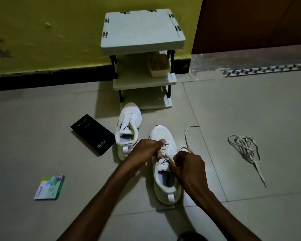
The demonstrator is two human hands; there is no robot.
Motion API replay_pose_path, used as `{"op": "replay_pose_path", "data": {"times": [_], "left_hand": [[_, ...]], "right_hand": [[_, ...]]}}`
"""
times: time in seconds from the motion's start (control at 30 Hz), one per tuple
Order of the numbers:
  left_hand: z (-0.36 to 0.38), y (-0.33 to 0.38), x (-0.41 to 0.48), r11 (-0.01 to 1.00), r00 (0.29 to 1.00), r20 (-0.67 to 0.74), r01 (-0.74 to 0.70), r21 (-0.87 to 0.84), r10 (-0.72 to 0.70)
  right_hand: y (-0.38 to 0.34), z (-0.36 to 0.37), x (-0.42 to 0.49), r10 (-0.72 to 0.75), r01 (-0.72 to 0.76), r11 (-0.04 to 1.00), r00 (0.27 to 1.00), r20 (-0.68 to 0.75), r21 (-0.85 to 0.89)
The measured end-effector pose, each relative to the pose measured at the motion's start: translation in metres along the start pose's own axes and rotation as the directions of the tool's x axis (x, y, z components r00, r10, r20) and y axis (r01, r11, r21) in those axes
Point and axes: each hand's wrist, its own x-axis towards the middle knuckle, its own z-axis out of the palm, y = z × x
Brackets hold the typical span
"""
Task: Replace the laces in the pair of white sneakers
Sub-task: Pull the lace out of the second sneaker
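White lace (pixel 169 157) is being pinched by the right hand (pixel 189 169); the left hand (pixel 146 150) is gripping the sneaker (pixel 163 136).

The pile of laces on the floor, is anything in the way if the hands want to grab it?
Nothing visible is. The pile of laces lies on bare floor right of the near sneaker, with only tiles between it and the right hand. That hand pinches the sneaker's lace, and the left hand grips the sneaker.
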Motion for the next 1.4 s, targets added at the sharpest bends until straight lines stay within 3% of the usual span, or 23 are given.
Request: {"op": "replay_pose_path", "data": {"times": [0.07,0.13,0.27,0.4,0.57,0.63,0.67,0.7,0.77,0.8,0.83,0.9,0.97,1.0,1.07,1.13,1.2,1.23,1.27,1.3,1.33,1.37,1.4], "left_hand": [[-0.003,0.007,0.005,0.841,0.987,0.122,-0.152,0.519,0.103],[0.0,0.016,0.005,0.684,0.972,0.21,-0.221,0.695,0.1],[0.003,0.023,0.003,0.577,0.961,0.17,-0.268,0.772,0.219],[-0.015,0.024,0.003,0.598,0.959,0.264,-0.273,0.754,0.106],[0.005,0.022,-0.007,0.394,0.939,0.262,-0.332,0.857,0.221],[0.007,0.022,-0.004,0.705,0.942,0.143,-0.322,0.632,0.302],[0.003,0.022,-0.001,0.911,0.962,0.007,-0.262,0.318,0.275],[-0.003,0.023,0.002,0.978,0.979,-0.139,-0.169,-0.12,0.152],[-0.017,0.022,0.008,0.695,0.977,-0.153,-0.005,-0.719,-0.151],[-0.024,0.022,0.01,0.656,0.973,-0.124,0.036,-0.754,-0.196],[-0.029,0.022,0.011,0.739,0.979,-0.104,0.062,-0.671,-0.176],[-0.033,0.031,0.002,0.975,0.996,0.032,0.093,-0.2,-0.089],[-0.029,0.04,-0.008,0.966,0.983,0.177,0.003,0.257,-0.05],[-0.026,0.043,-0.009,0.945,0.985,0.172,-0.082,0.318,0.028],[-0.024,0.049,-0.008,0.962,0.974,-0.027,-0.219,0.165,0.226],[-0.025,0.054,-0.005,0.923,0.937,-0.253,-0.301,-0.242,0.239],[-0.024,0.054,-0.005,0.632,0.979,-0.17,-0.2,-0.749,0.109],[-0.022,0.051,-0.008,0.524,0.992,-0.092,-0.123,-0.843,0.085],[-0.021,0.047,-0.011,0.572,0.995,-0.053,-0.091,-0.815,0.083],[-0.02,0.041,-0.013,0.744,0.992,-0.05,-0.117,-0.657,0.112],[-0.02,0.033,-0.012,0.915,0.979,-0.069,-0.203,-0.349,0.191],[-0.021,0.025,-0.009,0.953,0.951,-0.065,-0.299,0.038,0.301],[-0.022,0.018,-0.007,0.868,0.927,0.001,-0.351,0.352,0.374]], "right_hand": [[-0.002,0.004,-0.001,-0.005,0.004,0.998,1.0,-0.015,-0.056],[-0.003,0.006,-0.001,-0.003,0.002,0.997,1.0,-0.019,-0.081],[-0.003,0.006,-0.003,-0.007,0.002,0.997,0.998,-0.064,-0.082],[-0.003,0.009,-0.004,-0.02,0.016,0.997,0.998,-0.066,-0.071],[-0.006,0.01,-0.006,-0.029,0.022,0.993,0.998,-0.057,-0.115],[-0.005,0.009,-0.007,-0.023,0.014,0.993,0.997,-0.073,-0.117],[-0.005,0.008,-0.008,-0.027,0.018,0.992,0.997,-0.071,-0.125],[-0.004,0.008,-0.009,-0.036,0.027,0.992,0.997,-0.071,-0.125],[-0.004,0.009,-0.01,-0.051,0.042,0.992,0.996,-0.074,-0.117],[-0.005,0.01,-0.011,-0.052,0.044,0.991,0.997,-0.065,-0.125],[-0.006,0.012,-0.012,-0.057,0.048,0.989,0.997,-0.057,-0.142],[-0.008,0.013,-0.012,-0.06,0.052,0.984,0.997,-0.04,-0.17],[-0.009,0.012,-0.011,-0.052,0.046,0.98,0.998,-0.025,-0.194],[-0.009,0.011,-0.01,-0.049,0.044,0.98,0.999,-0.023,-0.194],[-0.008,0.011,-0.01,-0.046,0.039,0.988,0.998,-0.046,-0.146],[-0.006,0.011,-0.01,-0.044,0.036,0.994,0.996,-0.082,-0.101],[-0.005,0.012,-0.011,-0.049,0.04,0.991,0.996,-0.075,-0.126],[-0.006,0.012,-0.011,-0.047,0.038,0.988,0.997,-0.057,-0.148],[-0.007,0.012,-0.011,-0.047,0.039,0.985,0.998,-0.045,-0.167],[-0.008,0.013,-0.01,-0.051,0.043,0.983,0.998,-0.04,-0.176],[-0.009,0.014,-0.009,-0.054,0.046,0.983,0.998,-0.037,-0.175],[-0.009,0.014,-0.009,-0.053,0.045,0.985,0.998,-0.04,-0.165],[-0.009,0.014,-0.009,-0.054,0.047,0.988,0.997,-0.048,-0.147]]}}
